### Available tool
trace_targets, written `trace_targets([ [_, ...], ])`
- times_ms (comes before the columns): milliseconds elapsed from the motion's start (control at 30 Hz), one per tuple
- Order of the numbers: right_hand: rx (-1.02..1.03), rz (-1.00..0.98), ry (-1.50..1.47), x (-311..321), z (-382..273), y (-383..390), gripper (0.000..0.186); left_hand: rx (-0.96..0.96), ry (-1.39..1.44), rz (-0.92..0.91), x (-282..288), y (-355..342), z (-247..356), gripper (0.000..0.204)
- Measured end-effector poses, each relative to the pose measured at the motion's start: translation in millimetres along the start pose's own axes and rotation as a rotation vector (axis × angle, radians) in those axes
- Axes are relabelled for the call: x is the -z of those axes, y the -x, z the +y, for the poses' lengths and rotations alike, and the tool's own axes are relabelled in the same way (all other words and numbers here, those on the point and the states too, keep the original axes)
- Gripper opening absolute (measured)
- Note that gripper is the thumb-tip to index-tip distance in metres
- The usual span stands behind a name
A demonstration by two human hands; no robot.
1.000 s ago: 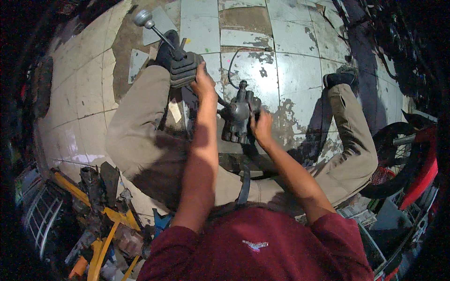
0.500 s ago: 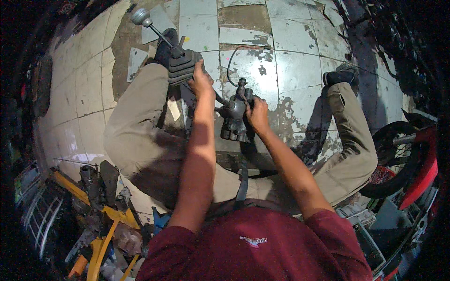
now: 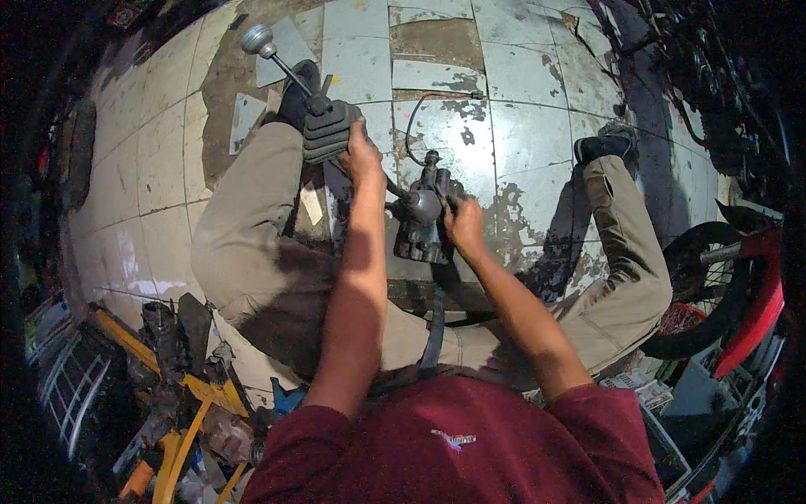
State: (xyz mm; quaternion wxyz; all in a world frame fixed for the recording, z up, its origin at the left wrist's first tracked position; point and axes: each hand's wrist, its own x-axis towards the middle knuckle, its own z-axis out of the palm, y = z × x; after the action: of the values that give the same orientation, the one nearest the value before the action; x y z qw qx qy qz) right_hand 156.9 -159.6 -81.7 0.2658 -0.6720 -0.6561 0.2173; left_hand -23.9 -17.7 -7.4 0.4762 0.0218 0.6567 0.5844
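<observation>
The left hand (image 3: 363,158) grips the lower end of the boot (image 3: 326,136) on the lever (image 3: 293,76), while the right hand (image 3: 464,223) is at the right side of the block (image 3: 422,212) on the floor (image 3: 537,126) between the legs (image 3: 625,223), and whether its fingers pinch something I cannot tell. To work well, I think, the lever should stay steady, so that the block does not turn. Compared with half a second ago, the right hand is slightly nearer to the body (image 3: 453,416).
</observation>
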Motion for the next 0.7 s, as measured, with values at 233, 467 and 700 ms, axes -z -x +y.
trace_targets([
  [233, -0.114, -0.067, -0.019, -3, -5, 0, 0.023, -0.107, 0.068, 0.031, 6, -32, -19, 0.028],
  [467, 0.035, -0.087, 0.002, 2, 5, 15, 0.027, -0.020, 0.084, -0.014, 3, -8, -3, 0.023],
  [700, 0.048, 0.019, -0.021, -7, -1, -8, 0.026, 0.065, 0.041, 0.012, -3, 4, 0, 0.016],
])
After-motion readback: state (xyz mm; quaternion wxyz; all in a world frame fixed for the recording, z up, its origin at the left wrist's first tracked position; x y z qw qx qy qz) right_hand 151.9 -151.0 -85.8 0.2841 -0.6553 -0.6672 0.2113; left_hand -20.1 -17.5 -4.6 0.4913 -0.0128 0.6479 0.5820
